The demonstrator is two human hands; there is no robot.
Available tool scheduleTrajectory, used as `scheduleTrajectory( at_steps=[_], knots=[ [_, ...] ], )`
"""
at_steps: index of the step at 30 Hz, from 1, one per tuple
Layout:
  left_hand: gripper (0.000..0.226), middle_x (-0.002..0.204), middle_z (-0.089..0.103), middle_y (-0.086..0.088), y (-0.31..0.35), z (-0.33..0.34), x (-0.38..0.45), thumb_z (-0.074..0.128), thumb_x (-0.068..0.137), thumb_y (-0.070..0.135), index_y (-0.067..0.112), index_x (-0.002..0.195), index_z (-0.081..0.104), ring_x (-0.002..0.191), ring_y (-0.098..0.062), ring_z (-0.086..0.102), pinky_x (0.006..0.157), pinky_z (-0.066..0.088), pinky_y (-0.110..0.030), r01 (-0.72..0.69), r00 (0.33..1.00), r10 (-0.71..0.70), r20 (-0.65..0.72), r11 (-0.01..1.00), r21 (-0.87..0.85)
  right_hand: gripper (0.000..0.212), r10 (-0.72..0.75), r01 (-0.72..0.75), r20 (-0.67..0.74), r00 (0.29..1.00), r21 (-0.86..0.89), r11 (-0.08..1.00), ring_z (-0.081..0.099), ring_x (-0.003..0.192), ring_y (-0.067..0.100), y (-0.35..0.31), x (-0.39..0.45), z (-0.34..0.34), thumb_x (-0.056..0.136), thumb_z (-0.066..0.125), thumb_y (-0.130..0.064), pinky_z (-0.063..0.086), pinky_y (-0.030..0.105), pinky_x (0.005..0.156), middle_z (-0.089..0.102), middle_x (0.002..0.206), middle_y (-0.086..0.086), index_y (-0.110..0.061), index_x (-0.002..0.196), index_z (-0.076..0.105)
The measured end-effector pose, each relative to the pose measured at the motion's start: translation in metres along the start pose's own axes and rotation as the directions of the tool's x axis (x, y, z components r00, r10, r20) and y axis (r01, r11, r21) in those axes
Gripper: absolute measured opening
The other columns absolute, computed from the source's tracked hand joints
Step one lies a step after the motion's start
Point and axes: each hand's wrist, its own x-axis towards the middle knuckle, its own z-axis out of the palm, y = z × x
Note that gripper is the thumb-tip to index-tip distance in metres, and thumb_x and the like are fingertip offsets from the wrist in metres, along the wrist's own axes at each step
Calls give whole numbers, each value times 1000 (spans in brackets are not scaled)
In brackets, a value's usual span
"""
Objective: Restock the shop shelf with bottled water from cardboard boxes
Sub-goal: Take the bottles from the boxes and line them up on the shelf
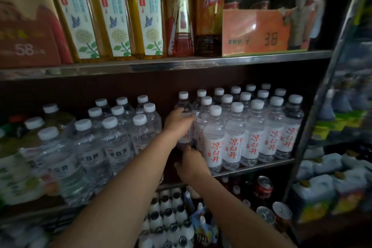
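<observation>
A clear plastic water bottle [184,119] with a white screw cap and a white label printed in red characters is held upright over the middle shelf [251,164], its long axis vertical and its cap pointing up toward the shelf above. It is placed at the left end of a block of matching bottles [253,127], just beside the nearest of them, and a gap is left between it and a second group of water bottles [112,133] farther left, whose labels carry dark lettering. The left hand [178,121] is wrapped around the bottle's upper body, the grip closed with fingers curled over the shoulder, so that part of the label is hidden. The right hand [191,164] is set at the bottle's base, its fingers reaching up to the lower edge; whether that grip is closed on the bottle or only touches it cannot be told. On the upper shelf [161,65], tall bottles of amber liquid [112,20] are lined up beside an orange price card [255,34]. Below the middle shelf, small white-bodied bottles [169,217] and red cans [263,187] are stacked.
</observation>
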Motion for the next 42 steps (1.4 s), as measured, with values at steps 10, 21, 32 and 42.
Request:
scheduleTrajectory(
  at_steps=[10, 21, 32, 42],
  knots=[
    [32, 120, 64, 1, 36, -18, -161, 54, 94, 31, 17, 122, 61, 111, -15, 58, 89, 43, -24, -201, 979, 168, 113, 883, 425, 30, -4, 1, -27, 1000, -118, 993, 62, 101, 30, 49, -157, -79, 88, 56, -35, 53, 36, 79, 65, 107, 11, -11, 104, 61],
    [28, 109, 66, 0, 24, 64, -368, 58, 92, 31, 15, 114, 66, 97, -12, 58, 78, 37, -20, -192, 967, 106, 234, 902, 387, 26, 101, -111, -77, 992, -135, 985, 63, 102, 33, 148, -371, -111, 87, 56, -31, 50, 35, 79, 65, 110, 14, -17, 108, 63],
    [33, 115, 63, 0, -23, 148, -464, 56, 93, 35, 16, 120, 62, 110, -18, 58, 86, 44, -27, -181, 914, 25, 404, 918, 353, 31, 244, -251, -84, 966, -84, 964, 61, 102, 28, 220, -462, -70, 89, 61, -36, 54, 36, 80, 64, 109, 7, -16, 112, 60],
    [30, 114, 63, 2, -201, 266, -542, 58, 92, 32, 17, 119, 63, 108, -14, 57, 84, 42, -24, -131, 809, -80, 583, 941, 312, 24, 440, -440, -31, 897, 0, 898, 62, 87, 21, 360, -534, 95, 86, 63, -35, 54, 34, 71, 64, 93, 0, -17, 101, 60]
  ],
)
